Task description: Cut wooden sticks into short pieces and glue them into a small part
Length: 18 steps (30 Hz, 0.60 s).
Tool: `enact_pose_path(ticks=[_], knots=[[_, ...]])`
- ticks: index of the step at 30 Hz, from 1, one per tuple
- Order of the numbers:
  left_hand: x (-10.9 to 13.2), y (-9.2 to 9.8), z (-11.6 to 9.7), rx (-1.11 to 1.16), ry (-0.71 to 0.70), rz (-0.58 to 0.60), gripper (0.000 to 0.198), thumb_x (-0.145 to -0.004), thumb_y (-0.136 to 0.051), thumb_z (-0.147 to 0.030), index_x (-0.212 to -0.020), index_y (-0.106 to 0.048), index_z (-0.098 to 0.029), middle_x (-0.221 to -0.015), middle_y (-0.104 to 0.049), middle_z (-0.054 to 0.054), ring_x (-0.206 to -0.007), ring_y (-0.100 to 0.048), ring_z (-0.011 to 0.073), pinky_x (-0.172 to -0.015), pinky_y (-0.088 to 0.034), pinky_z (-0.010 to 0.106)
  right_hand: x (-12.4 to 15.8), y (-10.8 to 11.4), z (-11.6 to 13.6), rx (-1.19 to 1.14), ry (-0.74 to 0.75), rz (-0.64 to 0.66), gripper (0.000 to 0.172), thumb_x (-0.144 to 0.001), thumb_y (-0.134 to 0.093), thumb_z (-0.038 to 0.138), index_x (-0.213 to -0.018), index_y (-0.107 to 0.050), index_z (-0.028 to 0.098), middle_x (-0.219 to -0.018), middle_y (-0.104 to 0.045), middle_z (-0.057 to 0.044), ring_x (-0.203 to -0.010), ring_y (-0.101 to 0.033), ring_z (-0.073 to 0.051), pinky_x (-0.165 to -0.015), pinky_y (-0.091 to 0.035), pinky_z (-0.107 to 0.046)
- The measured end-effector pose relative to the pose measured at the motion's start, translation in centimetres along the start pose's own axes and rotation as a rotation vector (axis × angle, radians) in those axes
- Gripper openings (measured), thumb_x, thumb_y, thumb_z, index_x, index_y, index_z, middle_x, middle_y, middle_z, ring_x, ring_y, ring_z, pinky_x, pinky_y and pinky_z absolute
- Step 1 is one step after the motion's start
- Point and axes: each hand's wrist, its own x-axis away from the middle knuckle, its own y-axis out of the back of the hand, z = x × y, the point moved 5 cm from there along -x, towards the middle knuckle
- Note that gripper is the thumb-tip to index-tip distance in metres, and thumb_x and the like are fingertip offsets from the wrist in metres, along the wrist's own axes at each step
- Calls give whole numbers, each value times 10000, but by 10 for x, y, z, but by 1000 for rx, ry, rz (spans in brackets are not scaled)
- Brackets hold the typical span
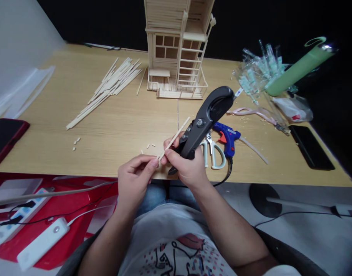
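Observation:
Above the table's front edge, my left hand (137,176) pinches the near end of a thin wooden stick (178,132), thumb against fingertips. My right hand (190,165) is closed round dark grey hand shears (200,122) with screw heads on the side, their handles pointing up and right. Its thumb and fingers also steady the stick, which slants up between both hands. My right palm partly hides the shears' lower end. Beside that hand lie scissors (212,151) with pale handles and a blue glue gun (228,140).
A stick-built model house (167,61) stands at the back. Loose wooden sticks (115,80) lie left of it, with small cut bits (75,143) nearer. At right are a green bottle (299,71), plastic wrappers (255,73) and a black phone (311,147). The glue gun's cord (229,172) crosses the front edge.

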Motion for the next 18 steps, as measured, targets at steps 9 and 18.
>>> enact_pose_path(ticks=[9,18], knots=[[2,2,-6,-128,-44,1,160,-885,-741,-349,-830,-780,-204,-712,-712,9,-518,-539,91,-444,-395,209,3,1,5,87,14,39,315,-776,-772,286,-855,-470,254,-840,-663,32,-742,-673,-142,-751,-580,-316],[1,4,-22,-336,-264,10,89,-908,-714,-245,-839,-760,-215,-757,-719,-8,-664,-627,110,-588,-463,225,4,5,5,157,-56,78,374,-746,-880,362,-809,-533,239,-856,-733,-18,-835,-704,-191,-830,-577,-363]])
